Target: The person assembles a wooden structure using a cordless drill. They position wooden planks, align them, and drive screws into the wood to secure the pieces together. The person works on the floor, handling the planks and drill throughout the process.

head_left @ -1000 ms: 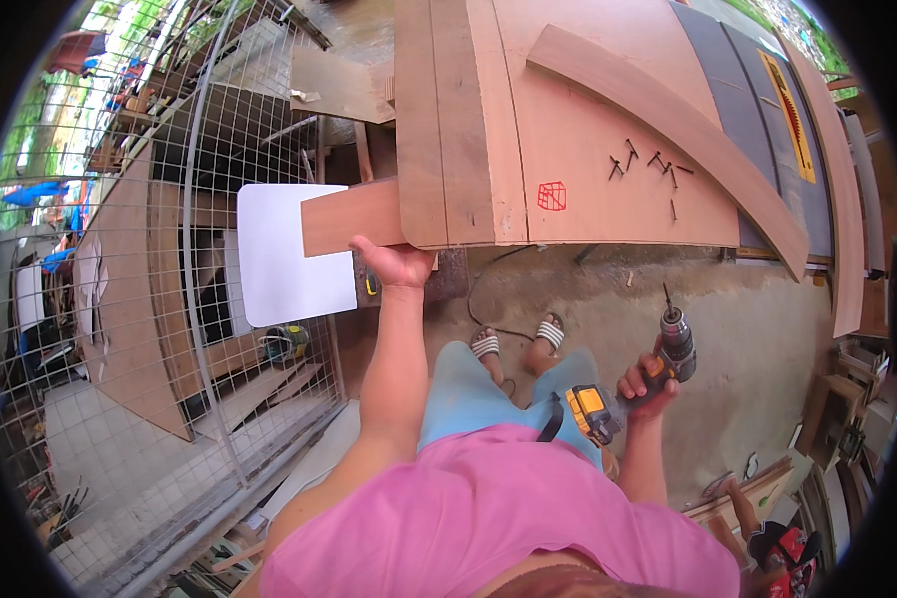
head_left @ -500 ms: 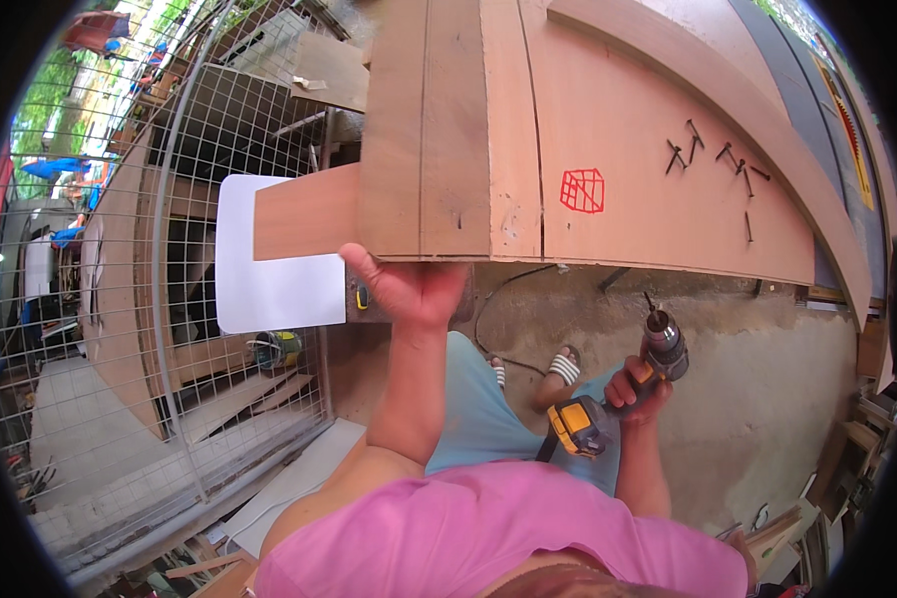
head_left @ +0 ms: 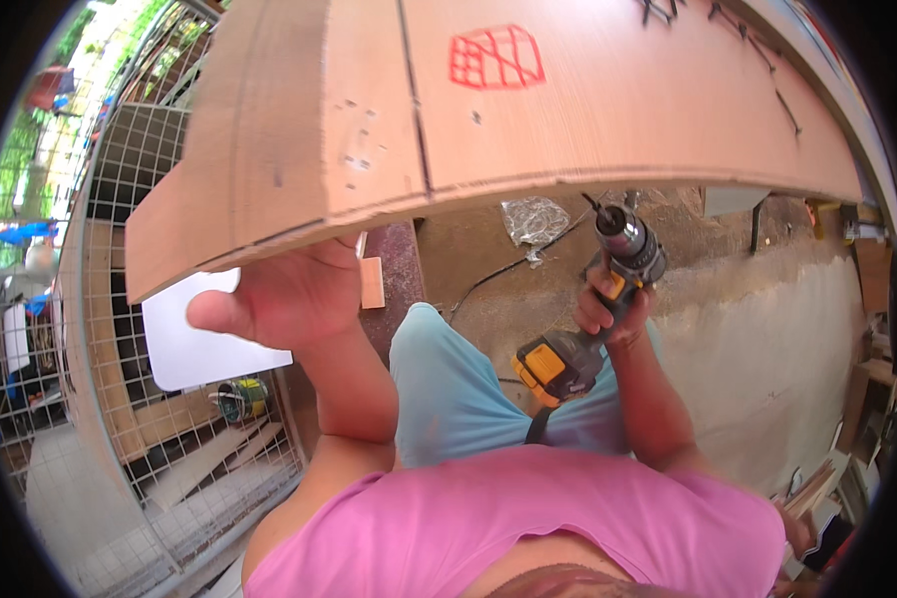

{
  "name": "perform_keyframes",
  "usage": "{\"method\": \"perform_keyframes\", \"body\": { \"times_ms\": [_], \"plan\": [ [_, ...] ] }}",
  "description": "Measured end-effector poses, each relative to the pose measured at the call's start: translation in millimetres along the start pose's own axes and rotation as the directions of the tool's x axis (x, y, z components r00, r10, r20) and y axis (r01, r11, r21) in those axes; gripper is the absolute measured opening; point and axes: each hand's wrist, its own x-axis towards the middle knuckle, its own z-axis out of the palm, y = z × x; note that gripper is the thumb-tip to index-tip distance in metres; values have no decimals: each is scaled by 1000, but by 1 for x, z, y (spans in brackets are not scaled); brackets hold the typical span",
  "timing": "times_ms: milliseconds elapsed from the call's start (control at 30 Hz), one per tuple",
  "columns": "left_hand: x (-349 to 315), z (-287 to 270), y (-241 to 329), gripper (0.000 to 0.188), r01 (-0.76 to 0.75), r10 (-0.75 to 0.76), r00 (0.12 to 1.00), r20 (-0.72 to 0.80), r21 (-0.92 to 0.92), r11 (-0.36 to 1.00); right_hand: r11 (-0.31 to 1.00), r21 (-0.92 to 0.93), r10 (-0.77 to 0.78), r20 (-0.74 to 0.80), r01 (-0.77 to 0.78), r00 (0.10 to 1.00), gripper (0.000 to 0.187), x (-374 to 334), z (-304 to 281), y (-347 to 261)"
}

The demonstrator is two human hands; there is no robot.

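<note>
A wide wooden panel spans the top of the view, its front edge facing me, with a darker wooden strip at its left end. My left hand is palm up beneath that strip's edge, thumb stretched out to the left. The panel hides its fingertips. My right hand grips a black and yellow cordless drill by the handle. The drill's bit points up, close to the panel's front edge. Several dark screws lie on the panel at the far right.
A red box-shaped drawing marks the panel. Wire mesh fencing stands at the left, near a white sheet. Crumpled clear plastic and a dark cable lie on the floor. Wood scraps are piled at lower right.
The panel looks nearer and has shifted left in view. My left hand's thumb has dropped from the edge to below it. The drill has moved up and left, closer to the panel's edge.
</note>
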Motion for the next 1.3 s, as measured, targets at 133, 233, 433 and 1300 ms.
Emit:
{"method": "perform_keyframes", "body": {
  "times_ms": [133, 233, 433, 1300],
  "plan": [
    [-5, -5, 1, 89, -31, 30, 998, 62, 10, 999, 999, -22, -33, 113, 36, 993, 70, 14, -14, 0],
    [-2, -4, -3, 91, -29, 29, 993, 117, -2, 1000, 999, -21, -46, 134, 50, 990, 72, 13, -28, 2],
    [5, 4, -14, 100, -154, 168, 986, -4, 380, 912, 990, -43, -129, 148, 137, 981, 75, -1, -43, 7],
    [9, -67, 35, 108, -34, 14, 981, 191, 99, 994, 889, -269, -333, 172, 370, 927, 57, -40, -16, 11]
  ]
}}
